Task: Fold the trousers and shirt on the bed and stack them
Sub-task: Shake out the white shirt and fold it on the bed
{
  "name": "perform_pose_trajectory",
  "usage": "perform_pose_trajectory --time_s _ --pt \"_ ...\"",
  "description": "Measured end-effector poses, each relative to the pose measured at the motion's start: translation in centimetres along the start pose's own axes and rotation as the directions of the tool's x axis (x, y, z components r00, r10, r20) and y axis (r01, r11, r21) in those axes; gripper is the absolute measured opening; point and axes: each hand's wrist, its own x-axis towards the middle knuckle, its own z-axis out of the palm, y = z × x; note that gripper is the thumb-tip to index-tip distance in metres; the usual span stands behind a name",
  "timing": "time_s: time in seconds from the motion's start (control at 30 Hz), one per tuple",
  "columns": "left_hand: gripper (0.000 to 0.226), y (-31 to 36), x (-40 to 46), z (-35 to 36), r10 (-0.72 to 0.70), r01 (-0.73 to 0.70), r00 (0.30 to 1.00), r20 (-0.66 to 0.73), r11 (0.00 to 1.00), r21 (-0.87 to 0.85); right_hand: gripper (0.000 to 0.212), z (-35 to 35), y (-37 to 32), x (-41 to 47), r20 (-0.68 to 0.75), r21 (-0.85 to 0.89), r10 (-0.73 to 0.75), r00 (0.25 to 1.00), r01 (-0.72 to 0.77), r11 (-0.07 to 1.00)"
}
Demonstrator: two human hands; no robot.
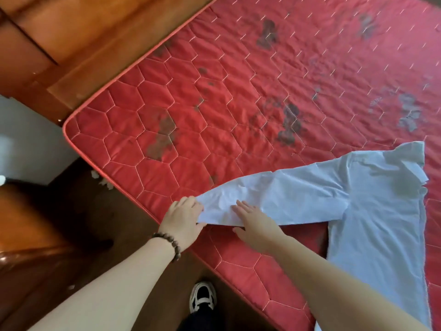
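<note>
One red quilted mattress (214, 111) beside wooden furniture (71, 32).

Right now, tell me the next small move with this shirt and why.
Probably fold the sleeve across onto the body of the shirt. The sleeve lies stretched out flat toward the edge of the bed, the left hand is at its cuff end and the right hand presses flat on it, so it looks smoothed and ready to fold.
</note>
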Motion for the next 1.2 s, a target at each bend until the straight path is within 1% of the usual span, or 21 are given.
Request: perform_pose_trajectory --time_s 0.03,0.07,0.13,0.23,0.3,0.43,0.5,0.57,0.63,0.7,0.73,0.8,0.87,0.93,1.0,1.03,1.07,1.17,1.2 --pt "0.043 -0.5 -0.5 1.4 -0.024 0.025 0.997 0.076 1.0 -0.014 0.062 1.1 0.2 0.1 0.074 -0.006 -0.01 0.997 0.01 1.0" --pt "0.05 -0.7 -0.8 2.4 -0.041 0.047 0.992 0.116 0.998 -0.047 0.065 1.9 0.5 0.2 0.099 -0.003 -0.014 0.995 0.014 1.0" --pt "0.054 -0.9 -0.8 3.8 -0.053 0.062 0.995 0.088 0.993 -0.104 0.064 2.9 1.0 0.5 0.064 0.01 -0.009 0.998 0.008 1.0" --pt "0.05 -0.9 0.4 4.7 -0.061 0.063 0.998 0.021 0.99 -0.125 0.058 2.7 1.8 1.2 0.016 -0.008 0.003 1.0 -0.003 1.0" --pt "0.049 -0.6 1.5 5.1 -0.066 0.064 0.998 -0.012 0.99 -0.124 0.056 1.8 2.6 2.1 -0.022 -0.038 0.023 1.0 -0.023 0.999" --pt "0.055 -0.5 3.9 6.3 -0.093 0.09 0.995 -0.022 0.992 -0.088 0.051 -0.6 4.8 4.5 -0.14 -0.118 0.017 0.99 -0.034 0.992" --pt "0.052 -0.7 4.9 6.9 -0.136 0.131 0.99 -0.039 0.987 -0.095 0.049 -1.5 6.3 5.5 -0.173 -0.151 0.02 0.985 -0.046 0.988" --pt "0.042 -0.7 5.8 7.2 -0.182 0.171 0.98 -0.086 0.978 -0.122 0.048 -2.2 8.0 6.3 -0.175 -0.184 0.029 0.984 -0.062 0.981" --pt "0.03 -0.6 6.2 7.5 -0.196 0.178 0.968 -0.158 0.976 -0.126 0.045 -2.4 9.5 6.6 -0.152 -0.229 0.019 0.988 -0.054 0.972" --pt "0.022 -0.5 6.5 7.7 -0.182 0.159 0.965 -0.189 0.979 -0.129 0.042 -2.3 10.6 6.8 -0.151 -0.276 0.013 0.989 -0.054 0.96" --pt "0.021 -0.4 6.6 7.8 -0.173 0.152 0.968 -0.18 0.981 -0.123 0.04 -2.3 11.0 6.8 -0.163 -0.293 0.019 0.986 -0.067 0.954" --pt "0.024 -0.2 6.8 7.8 -0.161 0.145 0.977 -0.142 0.982 -0.118 0.027 -2.1 11.4 6.9 -0.203 -0.309 0.02 0.979 -0.083 0.947" --pt "0.03 0.2 7.2 7.4 -0.147 0.138 0.987 -0.063 0.981 -0.134 0.017 -2.2 11.6 7.3 -0.214 -0.31 -0.006 0.977 -0.062 0.949" --pt "0.029 0.5 8.0 7.0 -0.119 0.123 0.992 0.037 0.983 -0.138 0.017 -2.4 11.7 7.9 -0.186 -0.299 -0.039 0.982 -0.019 0.954" --pt "0.021 0.7 8.4 6.4 -0.118 0.134 0.989 0.094 0.972 -0.193 0.018 -2.7 11.4 8.4 -0.172 -0.275 -0.073 0.982 0.023 0.961" --pt "0.019 0.7 8.3 6.2 -0.126 0.139 0.989 0.075 0.965 -0.222 0.018 -2.9 11.2 8.5 -0.19 -0.259 -0.092 0.977 0.041 0.965" --pt "0.019 0.6 8.1 6.1 -0.143 0.145 0.989 0.026 0.961 -0.236 0.016 -3.1 10.9 8.7 -0.231 -0.24 -0.112 0.966 0.055 0.969" --pt "0.025 0.2 6.8 5.6 -0.229 0.178 0.959 -0.168 0.945 -0.274 0.013 -3.7 9.6 8.9 -0.387 -0.19 -0.152 0.91 0.083 0.978" --pt "0.025 0.1 6.5 5.5 -0.255 0.2 0.948 -0.191 0.943 -0.268 0.014 -3.8 9.2 8.9 -0.389 -0.193 -0.167 0.906 0.097 0.976"
